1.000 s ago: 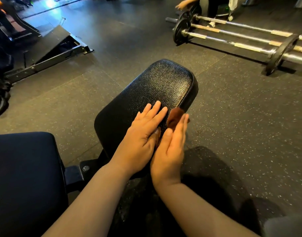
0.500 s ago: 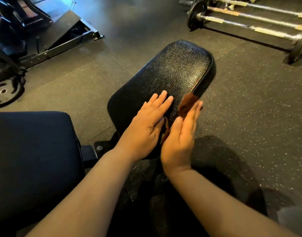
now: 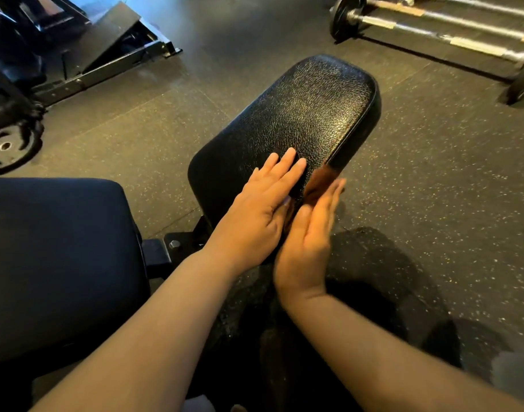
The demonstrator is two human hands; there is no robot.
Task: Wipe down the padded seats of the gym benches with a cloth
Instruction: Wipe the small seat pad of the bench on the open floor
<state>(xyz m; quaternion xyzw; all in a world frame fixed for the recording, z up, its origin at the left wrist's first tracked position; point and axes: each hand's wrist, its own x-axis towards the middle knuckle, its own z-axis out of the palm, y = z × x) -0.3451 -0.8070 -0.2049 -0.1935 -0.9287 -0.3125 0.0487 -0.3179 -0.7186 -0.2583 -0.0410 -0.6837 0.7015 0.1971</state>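
**Both hands on the padded seat**

The left hand (image 3: 260, 215) lies flat on the near end of the black padded seat (image 3: 299, 114), fingers straight. The right hand (image 3: 309, 242) stands on edge at the seat's right side — fingers straight, pressing a brown cloth (image 3: 321, 178) against it. Barbells (image 3: 433, 31) lie on the floor beyond.

1. Look to your upper right: barbells (image 3: 451, 31) lie side by side on the floor, with a dark plate (image 3: 339, 17) on a near end.
2. At your upper left stands a black metal machine frame (image 3: 106, 63) with a slanted plate.
3. At your left edge, a weight plate (image 3: 9, 147) lies flat.
4. Under everything you see dark speckled rubber flooring (image 3: 433, 173).
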